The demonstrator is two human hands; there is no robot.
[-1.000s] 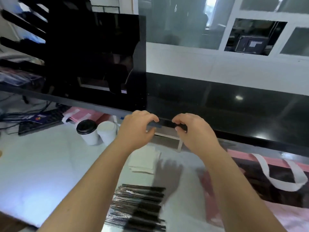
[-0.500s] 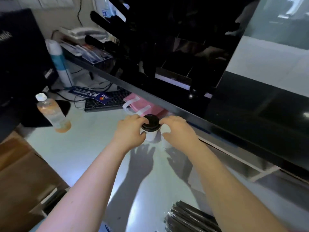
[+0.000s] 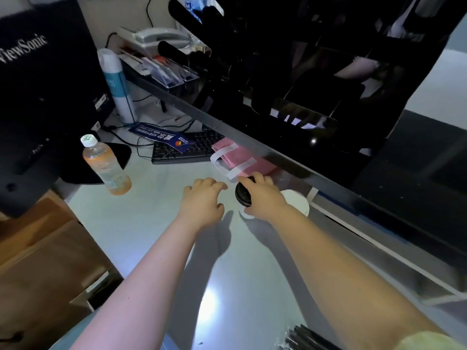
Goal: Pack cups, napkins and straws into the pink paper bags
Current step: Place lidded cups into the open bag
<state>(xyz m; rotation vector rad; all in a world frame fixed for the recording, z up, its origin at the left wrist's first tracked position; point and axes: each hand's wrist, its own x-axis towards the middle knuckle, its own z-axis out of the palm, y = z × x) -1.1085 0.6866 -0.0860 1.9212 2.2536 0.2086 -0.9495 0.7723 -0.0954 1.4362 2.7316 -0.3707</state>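
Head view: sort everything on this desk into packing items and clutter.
Job: black-lidded cup gripped by the right hand, white cup, pink paper bag, wrapped straws.
Lying about: orange drink bottle, keyboard, monitor, telephone, cardboard box.

"ViewSonic" on the black monitor (image 3: 45, 97)

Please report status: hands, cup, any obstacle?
Right hand grips black-lid cup, tilted. Left hand open, empty. Pink bag flat just behind; white-lid cup beside.
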